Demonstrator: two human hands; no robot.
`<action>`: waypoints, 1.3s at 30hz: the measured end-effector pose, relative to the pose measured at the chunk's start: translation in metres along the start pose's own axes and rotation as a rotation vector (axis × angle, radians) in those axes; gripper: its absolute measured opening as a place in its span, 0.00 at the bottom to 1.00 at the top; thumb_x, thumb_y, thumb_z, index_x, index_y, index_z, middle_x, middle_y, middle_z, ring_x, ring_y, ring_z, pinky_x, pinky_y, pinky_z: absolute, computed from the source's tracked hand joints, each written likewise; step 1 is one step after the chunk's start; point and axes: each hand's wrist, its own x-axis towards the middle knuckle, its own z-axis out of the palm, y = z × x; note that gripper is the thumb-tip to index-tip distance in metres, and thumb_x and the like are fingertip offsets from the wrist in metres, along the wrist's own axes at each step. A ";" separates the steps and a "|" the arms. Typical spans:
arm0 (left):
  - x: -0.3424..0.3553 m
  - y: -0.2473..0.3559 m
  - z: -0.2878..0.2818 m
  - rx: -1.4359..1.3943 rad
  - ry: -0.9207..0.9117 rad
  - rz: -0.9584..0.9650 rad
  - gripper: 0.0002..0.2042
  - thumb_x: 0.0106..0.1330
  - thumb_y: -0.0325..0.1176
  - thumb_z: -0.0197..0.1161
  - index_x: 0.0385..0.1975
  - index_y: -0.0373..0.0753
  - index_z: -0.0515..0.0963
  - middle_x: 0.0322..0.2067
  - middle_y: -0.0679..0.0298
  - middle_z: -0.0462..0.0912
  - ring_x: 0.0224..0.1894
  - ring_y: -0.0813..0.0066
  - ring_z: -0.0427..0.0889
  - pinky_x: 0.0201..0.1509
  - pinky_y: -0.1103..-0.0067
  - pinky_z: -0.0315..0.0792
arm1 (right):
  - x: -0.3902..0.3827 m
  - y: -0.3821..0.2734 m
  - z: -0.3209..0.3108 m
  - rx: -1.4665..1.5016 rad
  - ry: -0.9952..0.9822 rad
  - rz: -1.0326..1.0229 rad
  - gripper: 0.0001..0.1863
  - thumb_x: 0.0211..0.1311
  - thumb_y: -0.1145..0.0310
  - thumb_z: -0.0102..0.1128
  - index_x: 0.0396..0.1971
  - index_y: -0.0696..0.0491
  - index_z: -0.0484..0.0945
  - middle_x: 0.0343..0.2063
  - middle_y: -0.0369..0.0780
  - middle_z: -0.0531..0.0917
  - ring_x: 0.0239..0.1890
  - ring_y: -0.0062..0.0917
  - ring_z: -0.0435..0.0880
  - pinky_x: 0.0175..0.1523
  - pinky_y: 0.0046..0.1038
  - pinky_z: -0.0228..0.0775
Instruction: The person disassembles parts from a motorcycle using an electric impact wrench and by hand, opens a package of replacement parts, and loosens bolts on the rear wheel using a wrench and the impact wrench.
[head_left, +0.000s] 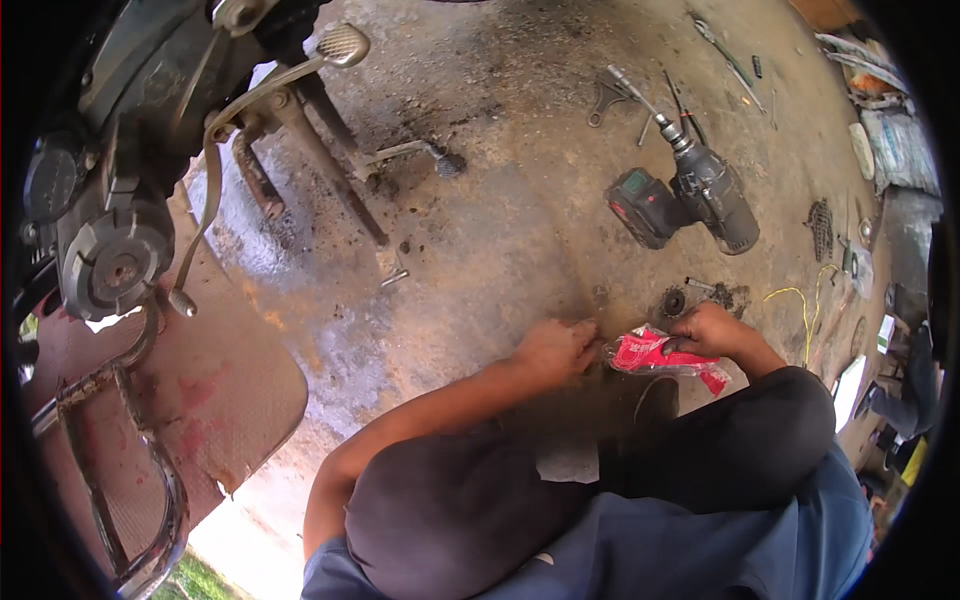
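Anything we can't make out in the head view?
All head view:
- Inside of red packet: covered by its wrapper and the right hand.
- Whether the left hand holds anything: its own back and fingers hide the palm.
- Rest of motorbike: cut off by the upper left rim.
- Dark bits past the right hand: too small to identify.

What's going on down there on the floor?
A person's right hand is holding a shiny red packet. The left hand is close by, fingers curled; I can't tell whether it holds anything. A dark power tool lies on the floor ahead, and a machine with pedals is on the left.
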 end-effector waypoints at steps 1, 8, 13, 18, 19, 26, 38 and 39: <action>-0.008 -0.002 -0.014 0.033 0.024 -0.029 0.12 0.70 0.43 0.62 0.38 0.40 0.80 0.33 0.53 0.86 0.34 0.48 0.85 0.39 0.60 0.80 | -0.015 0.009 -0.002 -0.077 -0.055 0.128 0.15 0.58 0.60 0.71 0.25 0.55 0.78 0.22 0.50 0.79 0.28 0.50 0.79 0.32 0.45 0.68; -0.018 -0.003 -0.024 -0.158 0.118 0.080 0.06 0.69 0.31 0.60 0.41 0.38 0.81 0.32 0.55 0.85 0.32 0.56 0.86 0.37 0.68 0.80 | -0.159 0.037 -0.040 0.200 0.358 0.910 0.20 0.68 0.65 0.67 0.56 0.57 0.79 0.37 0.42 0.87 0.37 0.23 0.82 0.48 0.31 0.76; 0.000 -0.006 -0.043 -0.212 -0.007 -0.009 0.07 0.70 0.27 0.61 0.44 0.37 0.81 0.33 0.57 0.86 0.32 0.69 0.86 0.37 0.77 0.78 | -0.255 0.083 -0.033 0.850 1.040 0.993 0.29 0.68 0.67 0.64 0.66 0.62 0.70 0.53 0.43 0.83 0.50 0.25 0.82 0.58 0.29 0.74; 0.019 0.009 -0.103 -0.012 -0.093 0.087 0.06 0.70 0.25 0.61 0.43 0.35 0.82 0.33 0.55 0.86 0.33 0.68 0.86 0.36 0.76 0.78 | -0.290 0.104 -0.025 0.962 1.589 0.917 0.27 0.69 0.67 0.65 0.62 0.66 0.71 0.48 0.45 0.85 0.45 0.27 0.87 0.50 0.29 0.81; 0.023 0.017 -0.116 0.034 -0.115 0.112 0.06 0.70 0.24 0.61 0.43 0.34 0.81 0.34 0.54 0.86 0.33 0.66 0.86 0.37 0.76 0.78 | -0.303 0.113 -0.015 1.001 1.667 0.905 0.25 0.70 0.68 0.64 0.61 0.65 0.72 0.47 0.45 0.85 0.45 0.28 0.87 0.50 0.30 0.81; 0.039 0.052 -0.171 0.308 -0.259 0.045 0.05 0.66 0.25 0.62 0.39 0.36 0.80 0.34 0.52 0.85 0.38 0.48 0.84 0.42 0.63 0.78 | -0.328 0.159 0.058 1.128 2.235 0.638 0.21 0.72 0.73 0.57 0.61 0.63 0.70 0.45 0.43 0.86 0.42 0.32 0.88 0.48 0.32 0.84; 0.054 0.098 -0.089 0.420 -0.697 0.142 0.06 0.66 0.31 0.65 0.38 0.37 0.82 0.35 0.53 0.86 0.39 0.51 0.85 0.43 0.65 0.79 | -0.215 0.098 0.148 1.303 1.808 0.814 0.12 0.73 0.71 0.58 0.51 0.58 0.80 0.33 0.35 0.84 0.31 0.18 0.79 0.37 0.21 0.73; 0.058 0.102 -0.083 0.417 -0.725 0.125 0.06 0.66 0.31 0.65 0.38 0.37 0.83 0.35 0.53 0.86 0.39 0.51 0.85 0.44 0.65 0.79 | -0.199 0.083 0.158 1.263 1.709 0.765 0.11 0.73 0.71 0.58 0.50 0.58 0.80 0.32 0.35 0.84 0.31 0.16 0.78 0.37 0.21 0.72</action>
